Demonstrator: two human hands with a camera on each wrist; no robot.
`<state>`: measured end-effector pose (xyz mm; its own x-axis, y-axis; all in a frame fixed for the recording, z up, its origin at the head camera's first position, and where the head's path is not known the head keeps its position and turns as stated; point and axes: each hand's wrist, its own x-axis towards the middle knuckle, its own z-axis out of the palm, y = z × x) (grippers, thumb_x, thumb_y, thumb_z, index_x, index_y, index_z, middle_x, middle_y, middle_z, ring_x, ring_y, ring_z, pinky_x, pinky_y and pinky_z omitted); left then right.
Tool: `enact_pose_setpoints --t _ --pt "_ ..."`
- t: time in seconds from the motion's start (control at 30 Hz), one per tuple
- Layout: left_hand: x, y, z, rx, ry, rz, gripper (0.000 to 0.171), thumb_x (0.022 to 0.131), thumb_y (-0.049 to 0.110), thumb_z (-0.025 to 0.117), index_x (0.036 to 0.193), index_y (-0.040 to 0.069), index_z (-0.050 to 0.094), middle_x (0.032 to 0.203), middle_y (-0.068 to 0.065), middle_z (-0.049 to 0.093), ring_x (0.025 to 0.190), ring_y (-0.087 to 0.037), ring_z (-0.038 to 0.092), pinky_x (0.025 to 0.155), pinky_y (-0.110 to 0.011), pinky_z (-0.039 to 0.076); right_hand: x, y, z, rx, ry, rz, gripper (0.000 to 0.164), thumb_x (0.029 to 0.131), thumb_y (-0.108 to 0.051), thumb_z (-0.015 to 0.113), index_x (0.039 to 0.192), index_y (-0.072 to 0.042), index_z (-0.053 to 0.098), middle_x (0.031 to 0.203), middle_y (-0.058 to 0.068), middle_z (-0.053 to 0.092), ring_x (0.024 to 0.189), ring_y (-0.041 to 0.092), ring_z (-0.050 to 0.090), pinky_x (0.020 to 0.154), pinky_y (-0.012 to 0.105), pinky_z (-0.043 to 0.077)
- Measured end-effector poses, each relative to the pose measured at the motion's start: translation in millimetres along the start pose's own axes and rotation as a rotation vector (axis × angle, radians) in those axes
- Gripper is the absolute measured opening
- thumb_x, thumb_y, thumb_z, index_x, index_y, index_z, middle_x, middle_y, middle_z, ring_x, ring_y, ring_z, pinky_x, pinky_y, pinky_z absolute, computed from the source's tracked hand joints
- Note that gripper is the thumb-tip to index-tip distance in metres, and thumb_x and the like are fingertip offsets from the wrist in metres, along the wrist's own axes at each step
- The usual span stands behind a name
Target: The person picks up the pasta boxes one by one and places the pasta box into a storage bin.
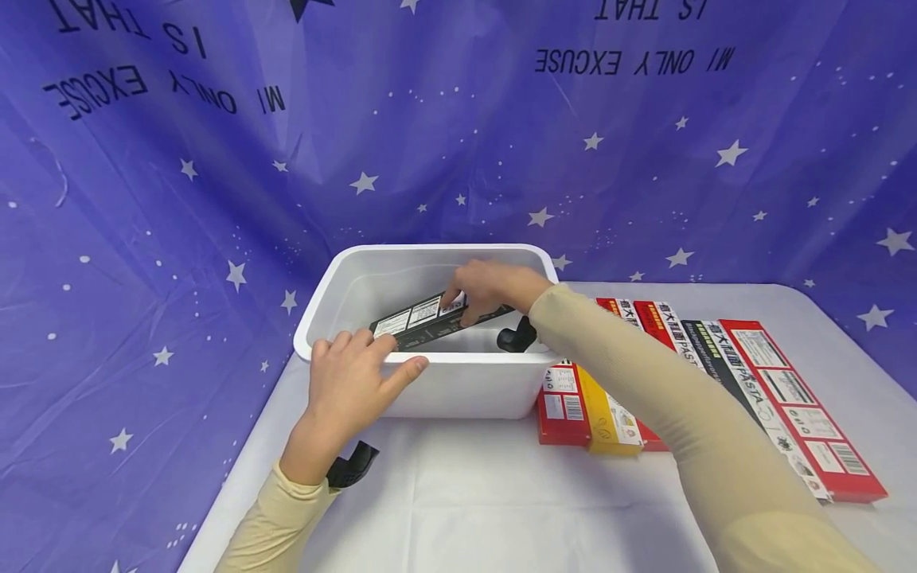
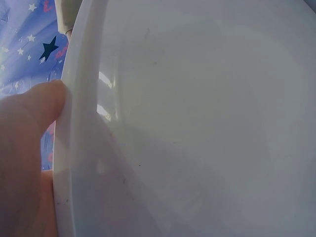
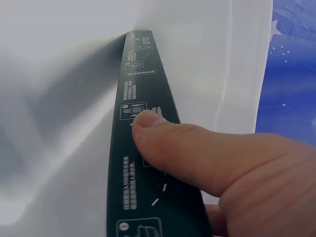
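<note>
Inside the white plastic bin (image 1: 451,386), a dark green pasta box (image 1: 423,325) lies at a slant, its left end near the front left corner. My right hand (image 1: 487,288) reaches in and pinches this box, the thumb on its narrow printed side, as the right wrist view (image 3: 197,158) shows. The fingers on the far side of the box are mostly hidden. My left hand (image 1: 351,382) holds the bin's front left rim, fingers over the edge and thumb on the outside. In the left wrist view the thumb (image 2: 47,101) lies against the bin wall.
Right of the bin lie several pasta boxes: a red one (image 1: 809,414), a dark one (image 1: 716,350) and a yellow one (image 1: 605,414), some partly behind my right sleeve. A white cloth (image 1: 458,493) covers the table. A purple starred curtain (image 1: 458,143) hangs behind.
</note>
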<state>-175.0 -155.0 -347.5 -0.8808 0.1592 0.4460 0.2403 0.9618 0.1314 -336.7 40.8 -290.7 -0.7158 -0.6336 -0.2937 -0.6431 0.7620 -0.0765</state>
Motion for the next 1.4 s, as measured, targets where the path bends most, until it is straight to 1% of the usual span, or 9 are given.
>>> enact_pose_setpoints --t 0.2,0.23,0.37,0.47,0.6,0.77,1.4 --pt "0.5 0.6 0.2 0.005 -0.002 0.002 0.055 0.090 0.065 0.061 0.105 0.014 0.074 0.088 -0.010 0.067 0.084 -0.035 0.061 0.075 -0.048 0.038 -0.8 2.5 0.7 0.011 -0.014 -0.008 0.054 0.084 -0.016 0.082 0.135 -0.028 0.068 0.143 0.000 0.063 0.124 0.019 0.060 0.110 0.036 0.047" --pt "0.5 0.5 0.3 0.006 -0.001 0.004 0.056 0.090 0.066 0.061 0.105 0.014 0.074 0.088 -0.010 0.067 0.083 -0.035 0.061 0.074 -0.048 0.038 -0.9 2.9 0.8 0.013 -0.008 -0.012 0.054 0.084 -0.013 0.081 0.135 -0.027 0.068 0.143 0.000 0.064 0.123 0.020 0.061 0.109 0.036 0.047" --pt "0.5 0.1 0.5 0.009 0.005 0.005 0.056 0.090 0.065 0.061 0.105 0.013 0.074 0.087 -0.010 0.067 0.082 -0.034 0.061 0.074 -0.048 0.038 -1.1 2.9 -0.7 0.033 0.040 -0.034 0.058 0.085 0.003 0.072 0.137 -0.020 0.066 0.143 0.002 0.064 0.129 0.024 0.061 0.109 0.037 0.049" --pt "0.5 0.0 0.6 0.009 0.005 0.005 0.055 0.090 0.065 0.062 0.104 0.013 0.074 0.086 -0.010 0.066 0.081 -0.034 0.060 0.074 -0.048 0.038 -0.8 2.1 -1.8 0.038 0.064 -0.053 0.058 0.086 0.008 0.068 0.139 -0.017 0.064 0.145 0.003 0.062 0.135 0.027 0.058 0.109 0.037 0.049" --pt "0.5 0.1 0.7 0.007 -0.002 0.004 0.054 0.090 0.065 0.062 0.102 0.013 0.073 0.085 -0.009 0.066 0.080 -0.034 0.059 0.073 -0.048 0.038 -0.8 1.3 -2.2 0.026 0.070 -0.059 0.055 0.088 0.003 0.071 0.138 -0.017 0.064 0.145 0.004 0.062 0.137 0.027 0.056 0.112 0.037 0.047" --pt "0.3 0.5 0.7 0.008 -0.005 0.007 0.055 0.090 0.065 0.062 0.103 0.013 0.074 0.086 -0.009 0.066 0.080 -0.033 0.059 0.073 -0.048 0.038 -0.7 1.4 -2.0 0.039 0.069 -0.053 0.054 0.088 0.000 0.073 0.138 -0.017 0.064 0.145 0.004 0.062 0.141 0.027 0.053 0.115 0.039 0.043" --pt "0.2 -0.6 -0.1 0.013 0.010 0.013 0.055 0.090 0.064 0.062 0.102 0.012 0.074 0.084 -0.010 0.066 0.078 -0.033 0.059 0.073 -0.047 0.038 -0.4 -0.5 -3.0 0.034 0.068 -0.050 0.052 0.090 -0.004 0.074 0.139 -0.019 0.064 0.145 0.002 0.062 0.141 0.026 0.053 0.116 0.038 0.042"
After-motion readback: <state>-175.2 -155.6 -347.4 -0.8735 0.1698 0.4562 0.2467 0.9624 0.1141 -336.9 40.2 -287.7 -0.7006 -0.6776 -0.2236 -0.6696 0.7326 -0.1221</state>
